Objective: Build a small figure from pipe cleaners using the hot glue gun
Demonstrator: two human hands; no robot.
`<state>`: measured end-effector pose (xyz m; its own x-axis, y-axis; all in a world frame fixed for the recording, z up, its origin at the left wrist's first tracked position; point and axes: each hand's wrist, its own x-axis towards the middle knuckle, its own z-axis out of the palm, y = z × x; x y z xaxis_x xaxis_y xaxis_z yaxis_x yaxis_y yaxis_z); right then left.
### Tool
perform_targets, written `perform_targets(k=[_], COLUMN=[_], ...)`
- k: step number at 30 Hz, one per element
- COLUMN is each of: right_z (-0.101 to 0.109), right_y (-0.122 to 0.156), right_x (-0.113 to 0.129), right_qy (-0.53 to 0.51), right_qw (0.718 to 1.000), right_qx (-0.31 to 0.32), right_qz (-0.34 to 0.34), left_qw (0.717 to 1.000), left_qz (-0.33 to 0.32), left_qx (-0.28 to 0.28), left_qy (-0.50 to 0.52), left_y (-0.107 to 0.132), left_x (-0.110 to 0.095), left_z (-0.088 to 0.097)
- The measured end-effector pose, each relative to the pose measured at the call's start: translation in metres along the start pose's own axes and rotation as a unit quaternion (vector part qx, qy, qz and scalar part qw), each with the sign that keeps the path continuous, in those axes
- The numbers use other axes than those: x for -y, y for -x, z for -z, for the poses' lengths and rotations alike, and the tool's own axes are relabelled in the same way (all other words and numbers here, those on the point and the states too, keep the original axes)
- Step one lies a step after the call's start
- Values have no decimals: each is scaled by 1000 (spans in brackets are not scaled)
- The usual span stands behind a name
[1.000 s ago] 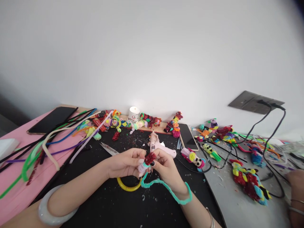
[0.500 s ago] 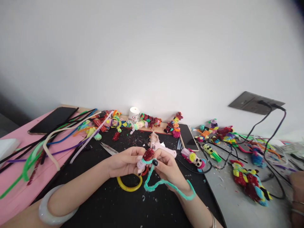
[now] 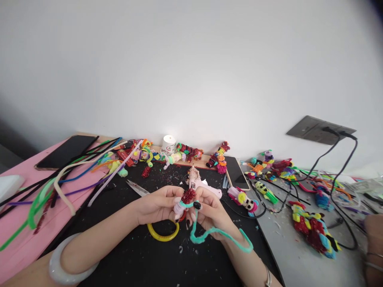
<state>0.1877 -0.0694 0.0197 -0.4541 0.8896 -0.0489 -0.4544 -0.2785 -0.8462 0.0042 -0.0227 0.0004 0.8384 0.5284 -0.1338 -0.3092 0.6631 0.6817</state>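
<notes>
While the left hand (image 3: pixel 157 205) pinches a red-and-lilac chenille figure (image 3: pixel 188 197), the right hand (image 3: pixel 211 207) pinches a turquoise pipe cleaner (image 3: pixel 212 230), scissors (image 3: pixel 163 239) beneath the left.

There are two phones (image 3: pixel 66 152), two plugs (image 3: pixel 348 134), one turquoise strand (image 3: pixel 198 240) and one glue gun (image 3: pixel 206 189).

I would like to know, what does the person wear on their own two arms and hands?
The left forearm wears a thick, smooth, pale grey bangle; the right forearm, a thin silver-coloured bracelet. No sleeve shows on either. The right hand's thumbnail is glossy black.
</notes>
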Motion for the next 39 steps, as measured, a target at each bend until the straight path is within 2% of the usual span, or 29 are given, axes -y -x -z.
perform_targets(k=[6, 15, 20, 25, 39], right_z=[3, 3, 6, 8, 3], right_y=[-3, -4, -3, -2, -2], right_x=[-3, -5, -5, -1, -3], right_qy=[-52, 0, 84, 183, 330], right_qw=[996, 999, 994, 978, 919], right_qx=[66, 18, -38, -69, -131], right_qz=[0, 43, 57, 73, 169], left_qw=[999, 999, 998, 998, 998], left_qz=[-10, -22, -26, -34, -12], left_qx=[19, -18, -32, -37, -35], left_qy=[25, 40, 37, 41, 44], left_y=[0, -1, -1, -2, -1], left_x=[1, -2, 0, 1, 0], left_z=[0, 0, 0, 1, -3])
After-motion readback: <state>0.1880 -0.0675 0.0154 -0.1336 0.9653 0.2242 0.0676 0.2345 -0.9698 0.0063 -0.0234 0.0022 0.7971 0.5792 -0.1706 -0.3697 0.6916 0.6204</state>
